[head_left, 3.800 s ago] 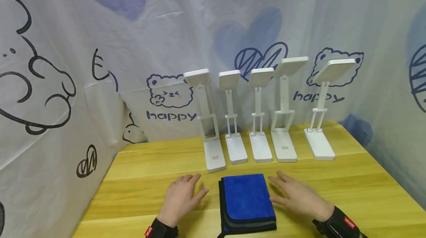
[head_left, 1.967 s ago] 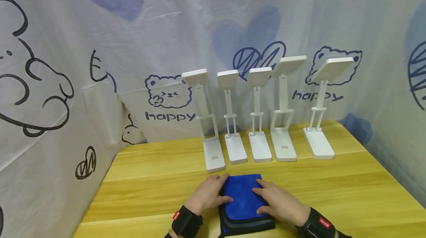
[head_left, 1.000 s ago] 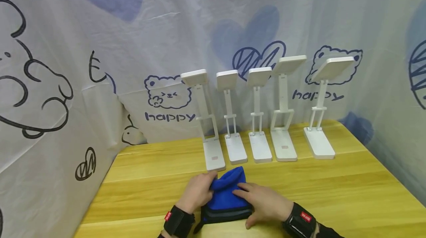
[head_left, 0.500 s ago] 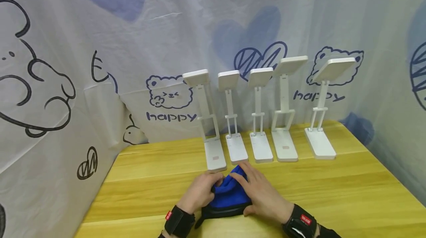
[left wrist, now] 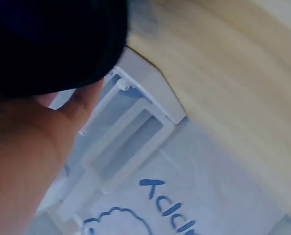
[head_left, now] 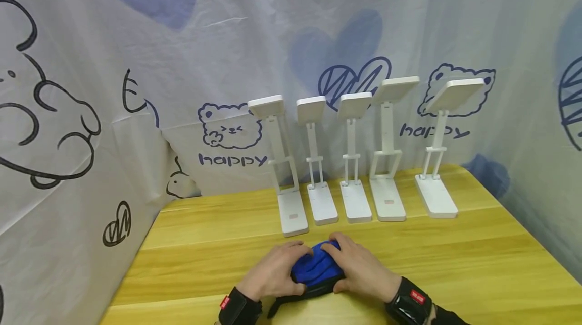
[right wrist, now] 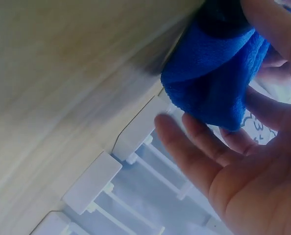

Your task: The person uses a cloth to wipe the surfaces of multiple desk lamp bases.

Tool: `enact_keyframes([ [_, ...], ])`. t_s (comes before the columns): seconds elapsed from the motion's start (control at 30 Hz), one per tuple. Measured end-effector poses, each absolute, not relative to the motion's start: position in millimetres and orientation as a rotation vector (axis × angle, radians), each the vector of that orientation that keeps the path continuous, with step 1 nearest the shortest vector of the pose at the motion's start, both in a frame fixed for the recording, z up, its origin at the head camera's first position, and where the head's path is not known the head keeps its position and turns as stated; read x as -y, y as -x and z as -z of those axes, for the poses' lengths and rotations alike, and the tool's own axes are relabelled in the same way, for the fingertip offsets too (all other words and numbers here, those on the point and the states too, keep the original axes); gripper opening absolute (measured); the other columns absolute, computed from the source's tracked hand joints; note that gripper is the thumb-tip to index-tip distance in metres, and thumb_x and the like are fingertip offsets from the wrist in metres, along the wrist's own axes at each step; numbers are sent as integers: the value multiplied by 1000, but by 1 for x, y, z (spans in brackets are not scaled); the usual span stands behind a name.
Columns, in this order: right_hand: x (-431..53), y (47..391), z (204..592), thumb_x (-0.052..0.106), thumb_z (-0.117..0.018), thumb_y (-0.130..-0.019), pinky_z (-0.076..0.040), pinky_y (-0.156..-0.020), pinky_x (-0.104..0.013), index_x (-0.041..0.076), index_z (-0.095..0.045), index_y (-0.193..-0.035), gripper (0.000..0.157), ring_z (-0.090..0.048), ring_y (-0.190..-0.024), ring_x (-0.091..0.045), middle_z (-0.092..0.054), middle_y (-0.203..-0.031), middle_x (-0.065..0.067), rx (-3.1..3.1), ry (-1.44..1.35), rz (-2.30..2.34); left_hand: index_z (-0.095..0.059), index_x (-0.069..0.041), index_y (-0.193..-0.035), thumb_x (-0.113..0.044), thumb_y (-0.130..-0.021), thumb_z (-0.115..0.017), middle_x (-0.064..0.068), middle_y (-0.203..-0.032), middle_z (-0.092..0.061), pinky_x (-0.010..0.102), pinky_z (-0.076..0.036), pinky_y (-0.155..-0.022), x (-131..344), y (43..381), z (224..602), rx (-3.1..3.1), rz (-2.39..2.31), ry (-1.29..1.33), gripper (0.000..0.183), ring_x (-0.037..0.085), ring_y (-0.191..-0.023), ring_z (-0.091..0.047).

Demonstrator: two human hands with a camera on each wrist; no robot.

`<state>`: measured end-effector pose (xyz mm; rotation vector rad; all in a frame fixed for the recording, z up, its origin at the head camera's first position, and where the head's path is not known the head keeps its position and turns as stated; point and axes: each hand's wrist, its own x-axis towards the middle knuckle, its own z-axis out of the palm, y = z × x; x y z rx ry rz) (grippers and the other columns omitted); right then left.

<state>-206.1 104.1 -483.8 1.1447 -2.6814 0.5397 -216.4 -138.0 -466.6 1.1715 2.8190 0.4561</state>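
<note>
A blue cloth [head_left: 316, 268] with a black border is bunched into a compact bundle near the front of the wooden table. My left hand [head_left: 274, 272] grips its left end, thumb at the near edge and fingers over the far side. My right hand [head_left: 361, 268] holds the opposite end, its thumb low by the black border. In the right wrist view, the cloth's folded blue end [right wrist: 209, 78] sits between thumb and curved fingers. The cloth [left wrist: 52, 44] looks dark in the left wrist view and hides most of the left fingers. A black strap trails at its left.
Several white folding desk lamps [head_left: 356, 203] stand in a row behind the hands, the leftmost lamp base [head_left: 293, 214] close beyond the left fingers. The wooden table [head_left: 195, 249] ends at a printed white curtain [head_left: 218, 62] behind and on both sides.
The cloth lay flat and folded; both hands came in, gripped it and slid it slightly left. Since then it has been gathered and squeezed into a smaller bundle. The lamps have not moved.
</note>
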Motion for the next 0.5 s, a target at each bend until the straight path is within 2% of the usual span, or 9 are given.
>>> enact_keyframes([
  [0.1, -104, 206, 483, 36, -82, -67, -52, -84, -48, 9, -46, -137, 83, -49, -111, -29, -42, -132, -18, 2711, -1148, -581, -36, -24, -145, -68, -68, -68, 5, -137, -49, 50, -41, -98, 134, 210, 467, -2841, -344, -1113, 94, 23, -123, -44],
  [0.2, -103, 207, 484, 35, -79, -73, -50, -88, -50, 10, -44, -139, 79, -45, -119, -31, -40, -137, -19, 2736, -1151, -617, -24, -24, -151, -76, -65, -61, 7, -138, -46, 51, -43, -95, 129, 204, 470, -2865, -232, -1079, 108, 24, -119, -46],
  [0.27, -103, 208, 484, 34, -77, -76, -49, -90, -50, 10, -44, -140, 76, -43, -122, -32, -40, -139, -20, 2740, -1152, -644, -18, -25, -152, -72, -69, -62, 8, -142, -42, 51, -44, -93, 126, 202, 473, -2873, -182, -1052, 105, 26, -119, -47],
  [0.37, -104, 209, 485, 36, -73, -80, -49, -91, -51, 11, -45, -139, 71, -42, -123, -33, -41, -139, -21, 2738, -1142, -674, -20, -26, -152, -54, -78, -68, 9, -145, -40, 53, -45, -91, 123, 202, 476, -2892, -163, -1035, 93, 29, -121, -46],
  [0.5, -103, 210, 484, 44, -65, -85, -48, -91, -50, 12, -47, -138, 65, -43, -123, -32, -41, -140, -20, 2738, -1127, -743, -33, -21, -148, -27, -80, -70, 8, -135, -52, 48, -51, -84, 124, 206, 478, -2936, -200, -1137, 78, 28, -111, -55],
])
